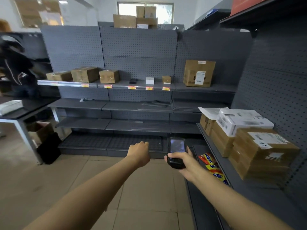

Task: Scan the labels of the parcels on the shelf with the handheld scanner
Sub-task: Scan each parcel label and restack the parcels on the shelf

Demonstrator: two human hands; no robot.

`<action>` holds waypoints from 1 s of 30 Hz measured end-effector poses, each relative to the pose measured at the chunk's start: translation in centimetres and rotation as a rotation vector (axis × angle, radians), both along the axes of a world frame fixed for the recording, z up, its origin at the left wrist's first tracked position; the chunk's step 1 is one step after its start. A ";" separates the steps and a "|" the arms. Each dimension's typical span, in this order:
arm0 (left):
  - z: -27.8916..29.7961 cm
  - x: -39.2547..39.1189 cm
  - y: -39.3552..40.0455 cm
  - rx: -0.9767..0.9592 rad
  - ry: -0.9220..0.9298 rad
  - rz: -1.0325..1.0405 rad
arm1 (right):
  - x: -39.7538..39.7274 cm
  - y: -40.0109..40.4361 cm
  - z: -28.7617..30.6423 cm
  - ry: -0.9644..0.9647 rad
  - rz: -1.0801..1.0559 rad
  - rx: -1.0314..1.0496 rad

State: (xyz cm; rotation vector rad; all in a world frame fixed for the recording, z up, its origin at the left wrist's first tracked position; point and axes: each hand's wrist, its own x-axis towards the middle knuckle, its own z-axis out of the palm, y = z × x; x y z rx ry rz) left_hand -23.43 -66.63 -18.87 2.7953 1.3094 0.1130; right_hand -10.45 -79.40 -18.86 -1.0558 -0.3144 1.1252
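Observation:
My right hand (181,161) grips a black handheld scanner (176,151), screen up, held out over the floor in front of the shelves. My left hand (140,152) is stretched forward beside it with curled fingers and holds nothing. On the grey shelf (116,85) ahead stand several cardboard parcels, among them a large labelled box (198,73) at the right and three boxes at the left (84,74). Closer, on the right-hand shelf (214,146), are a labelled brown parcel (264,150), a white parcel (242,121) and smaller brown boxes (217,135).
Lower shelves ahead hold only loose grey panels. Colourful packets (211,165) lie on the low right shelf. A table (21,112) with boxes and a black bag underneath stands at left, a person in dark clothes (15,68) behind it. More boxes (137,19) sit on top of the shelving.

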 end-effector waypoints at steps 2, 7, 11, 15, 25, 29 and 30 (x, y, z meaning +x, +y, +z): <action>-0.5 0.5 1.9 -0.023 -0.001 0.007 | 0.7 2.1 -0.4 -0.005 0.001 -0.020; -0.9 1.8 8.1 -0.016 0.013 -0.023 | 1.6 8.4 -0.8 -0.006 -0.024 -0.031; -0.3 3.6 14.4 -0.008 -0.002 -0.043 | 2.5 13.6 0.2 -0.069 -0.003 -0.050; -0.1 5.8 20.3 0.000 0.000 -0.098 | 4.3 19.0 0.5 -0.098 -0.024 -0.069; -1.6 11.7 28.9 -0.050 0.042 -0.201 | 9.6 27.0 -2.2 0.017 -0.127 -0.079; -1.9 15.9 32.2 -0.047 0.059 -0.237 | 13.7 30.0 -2.3 0.007 -0.167 -0.090; -2.0 17.1 32.8 -0.041 0.069 -0.248 | 14.9 30.7 -2.5 0.005 -0.181 -0.101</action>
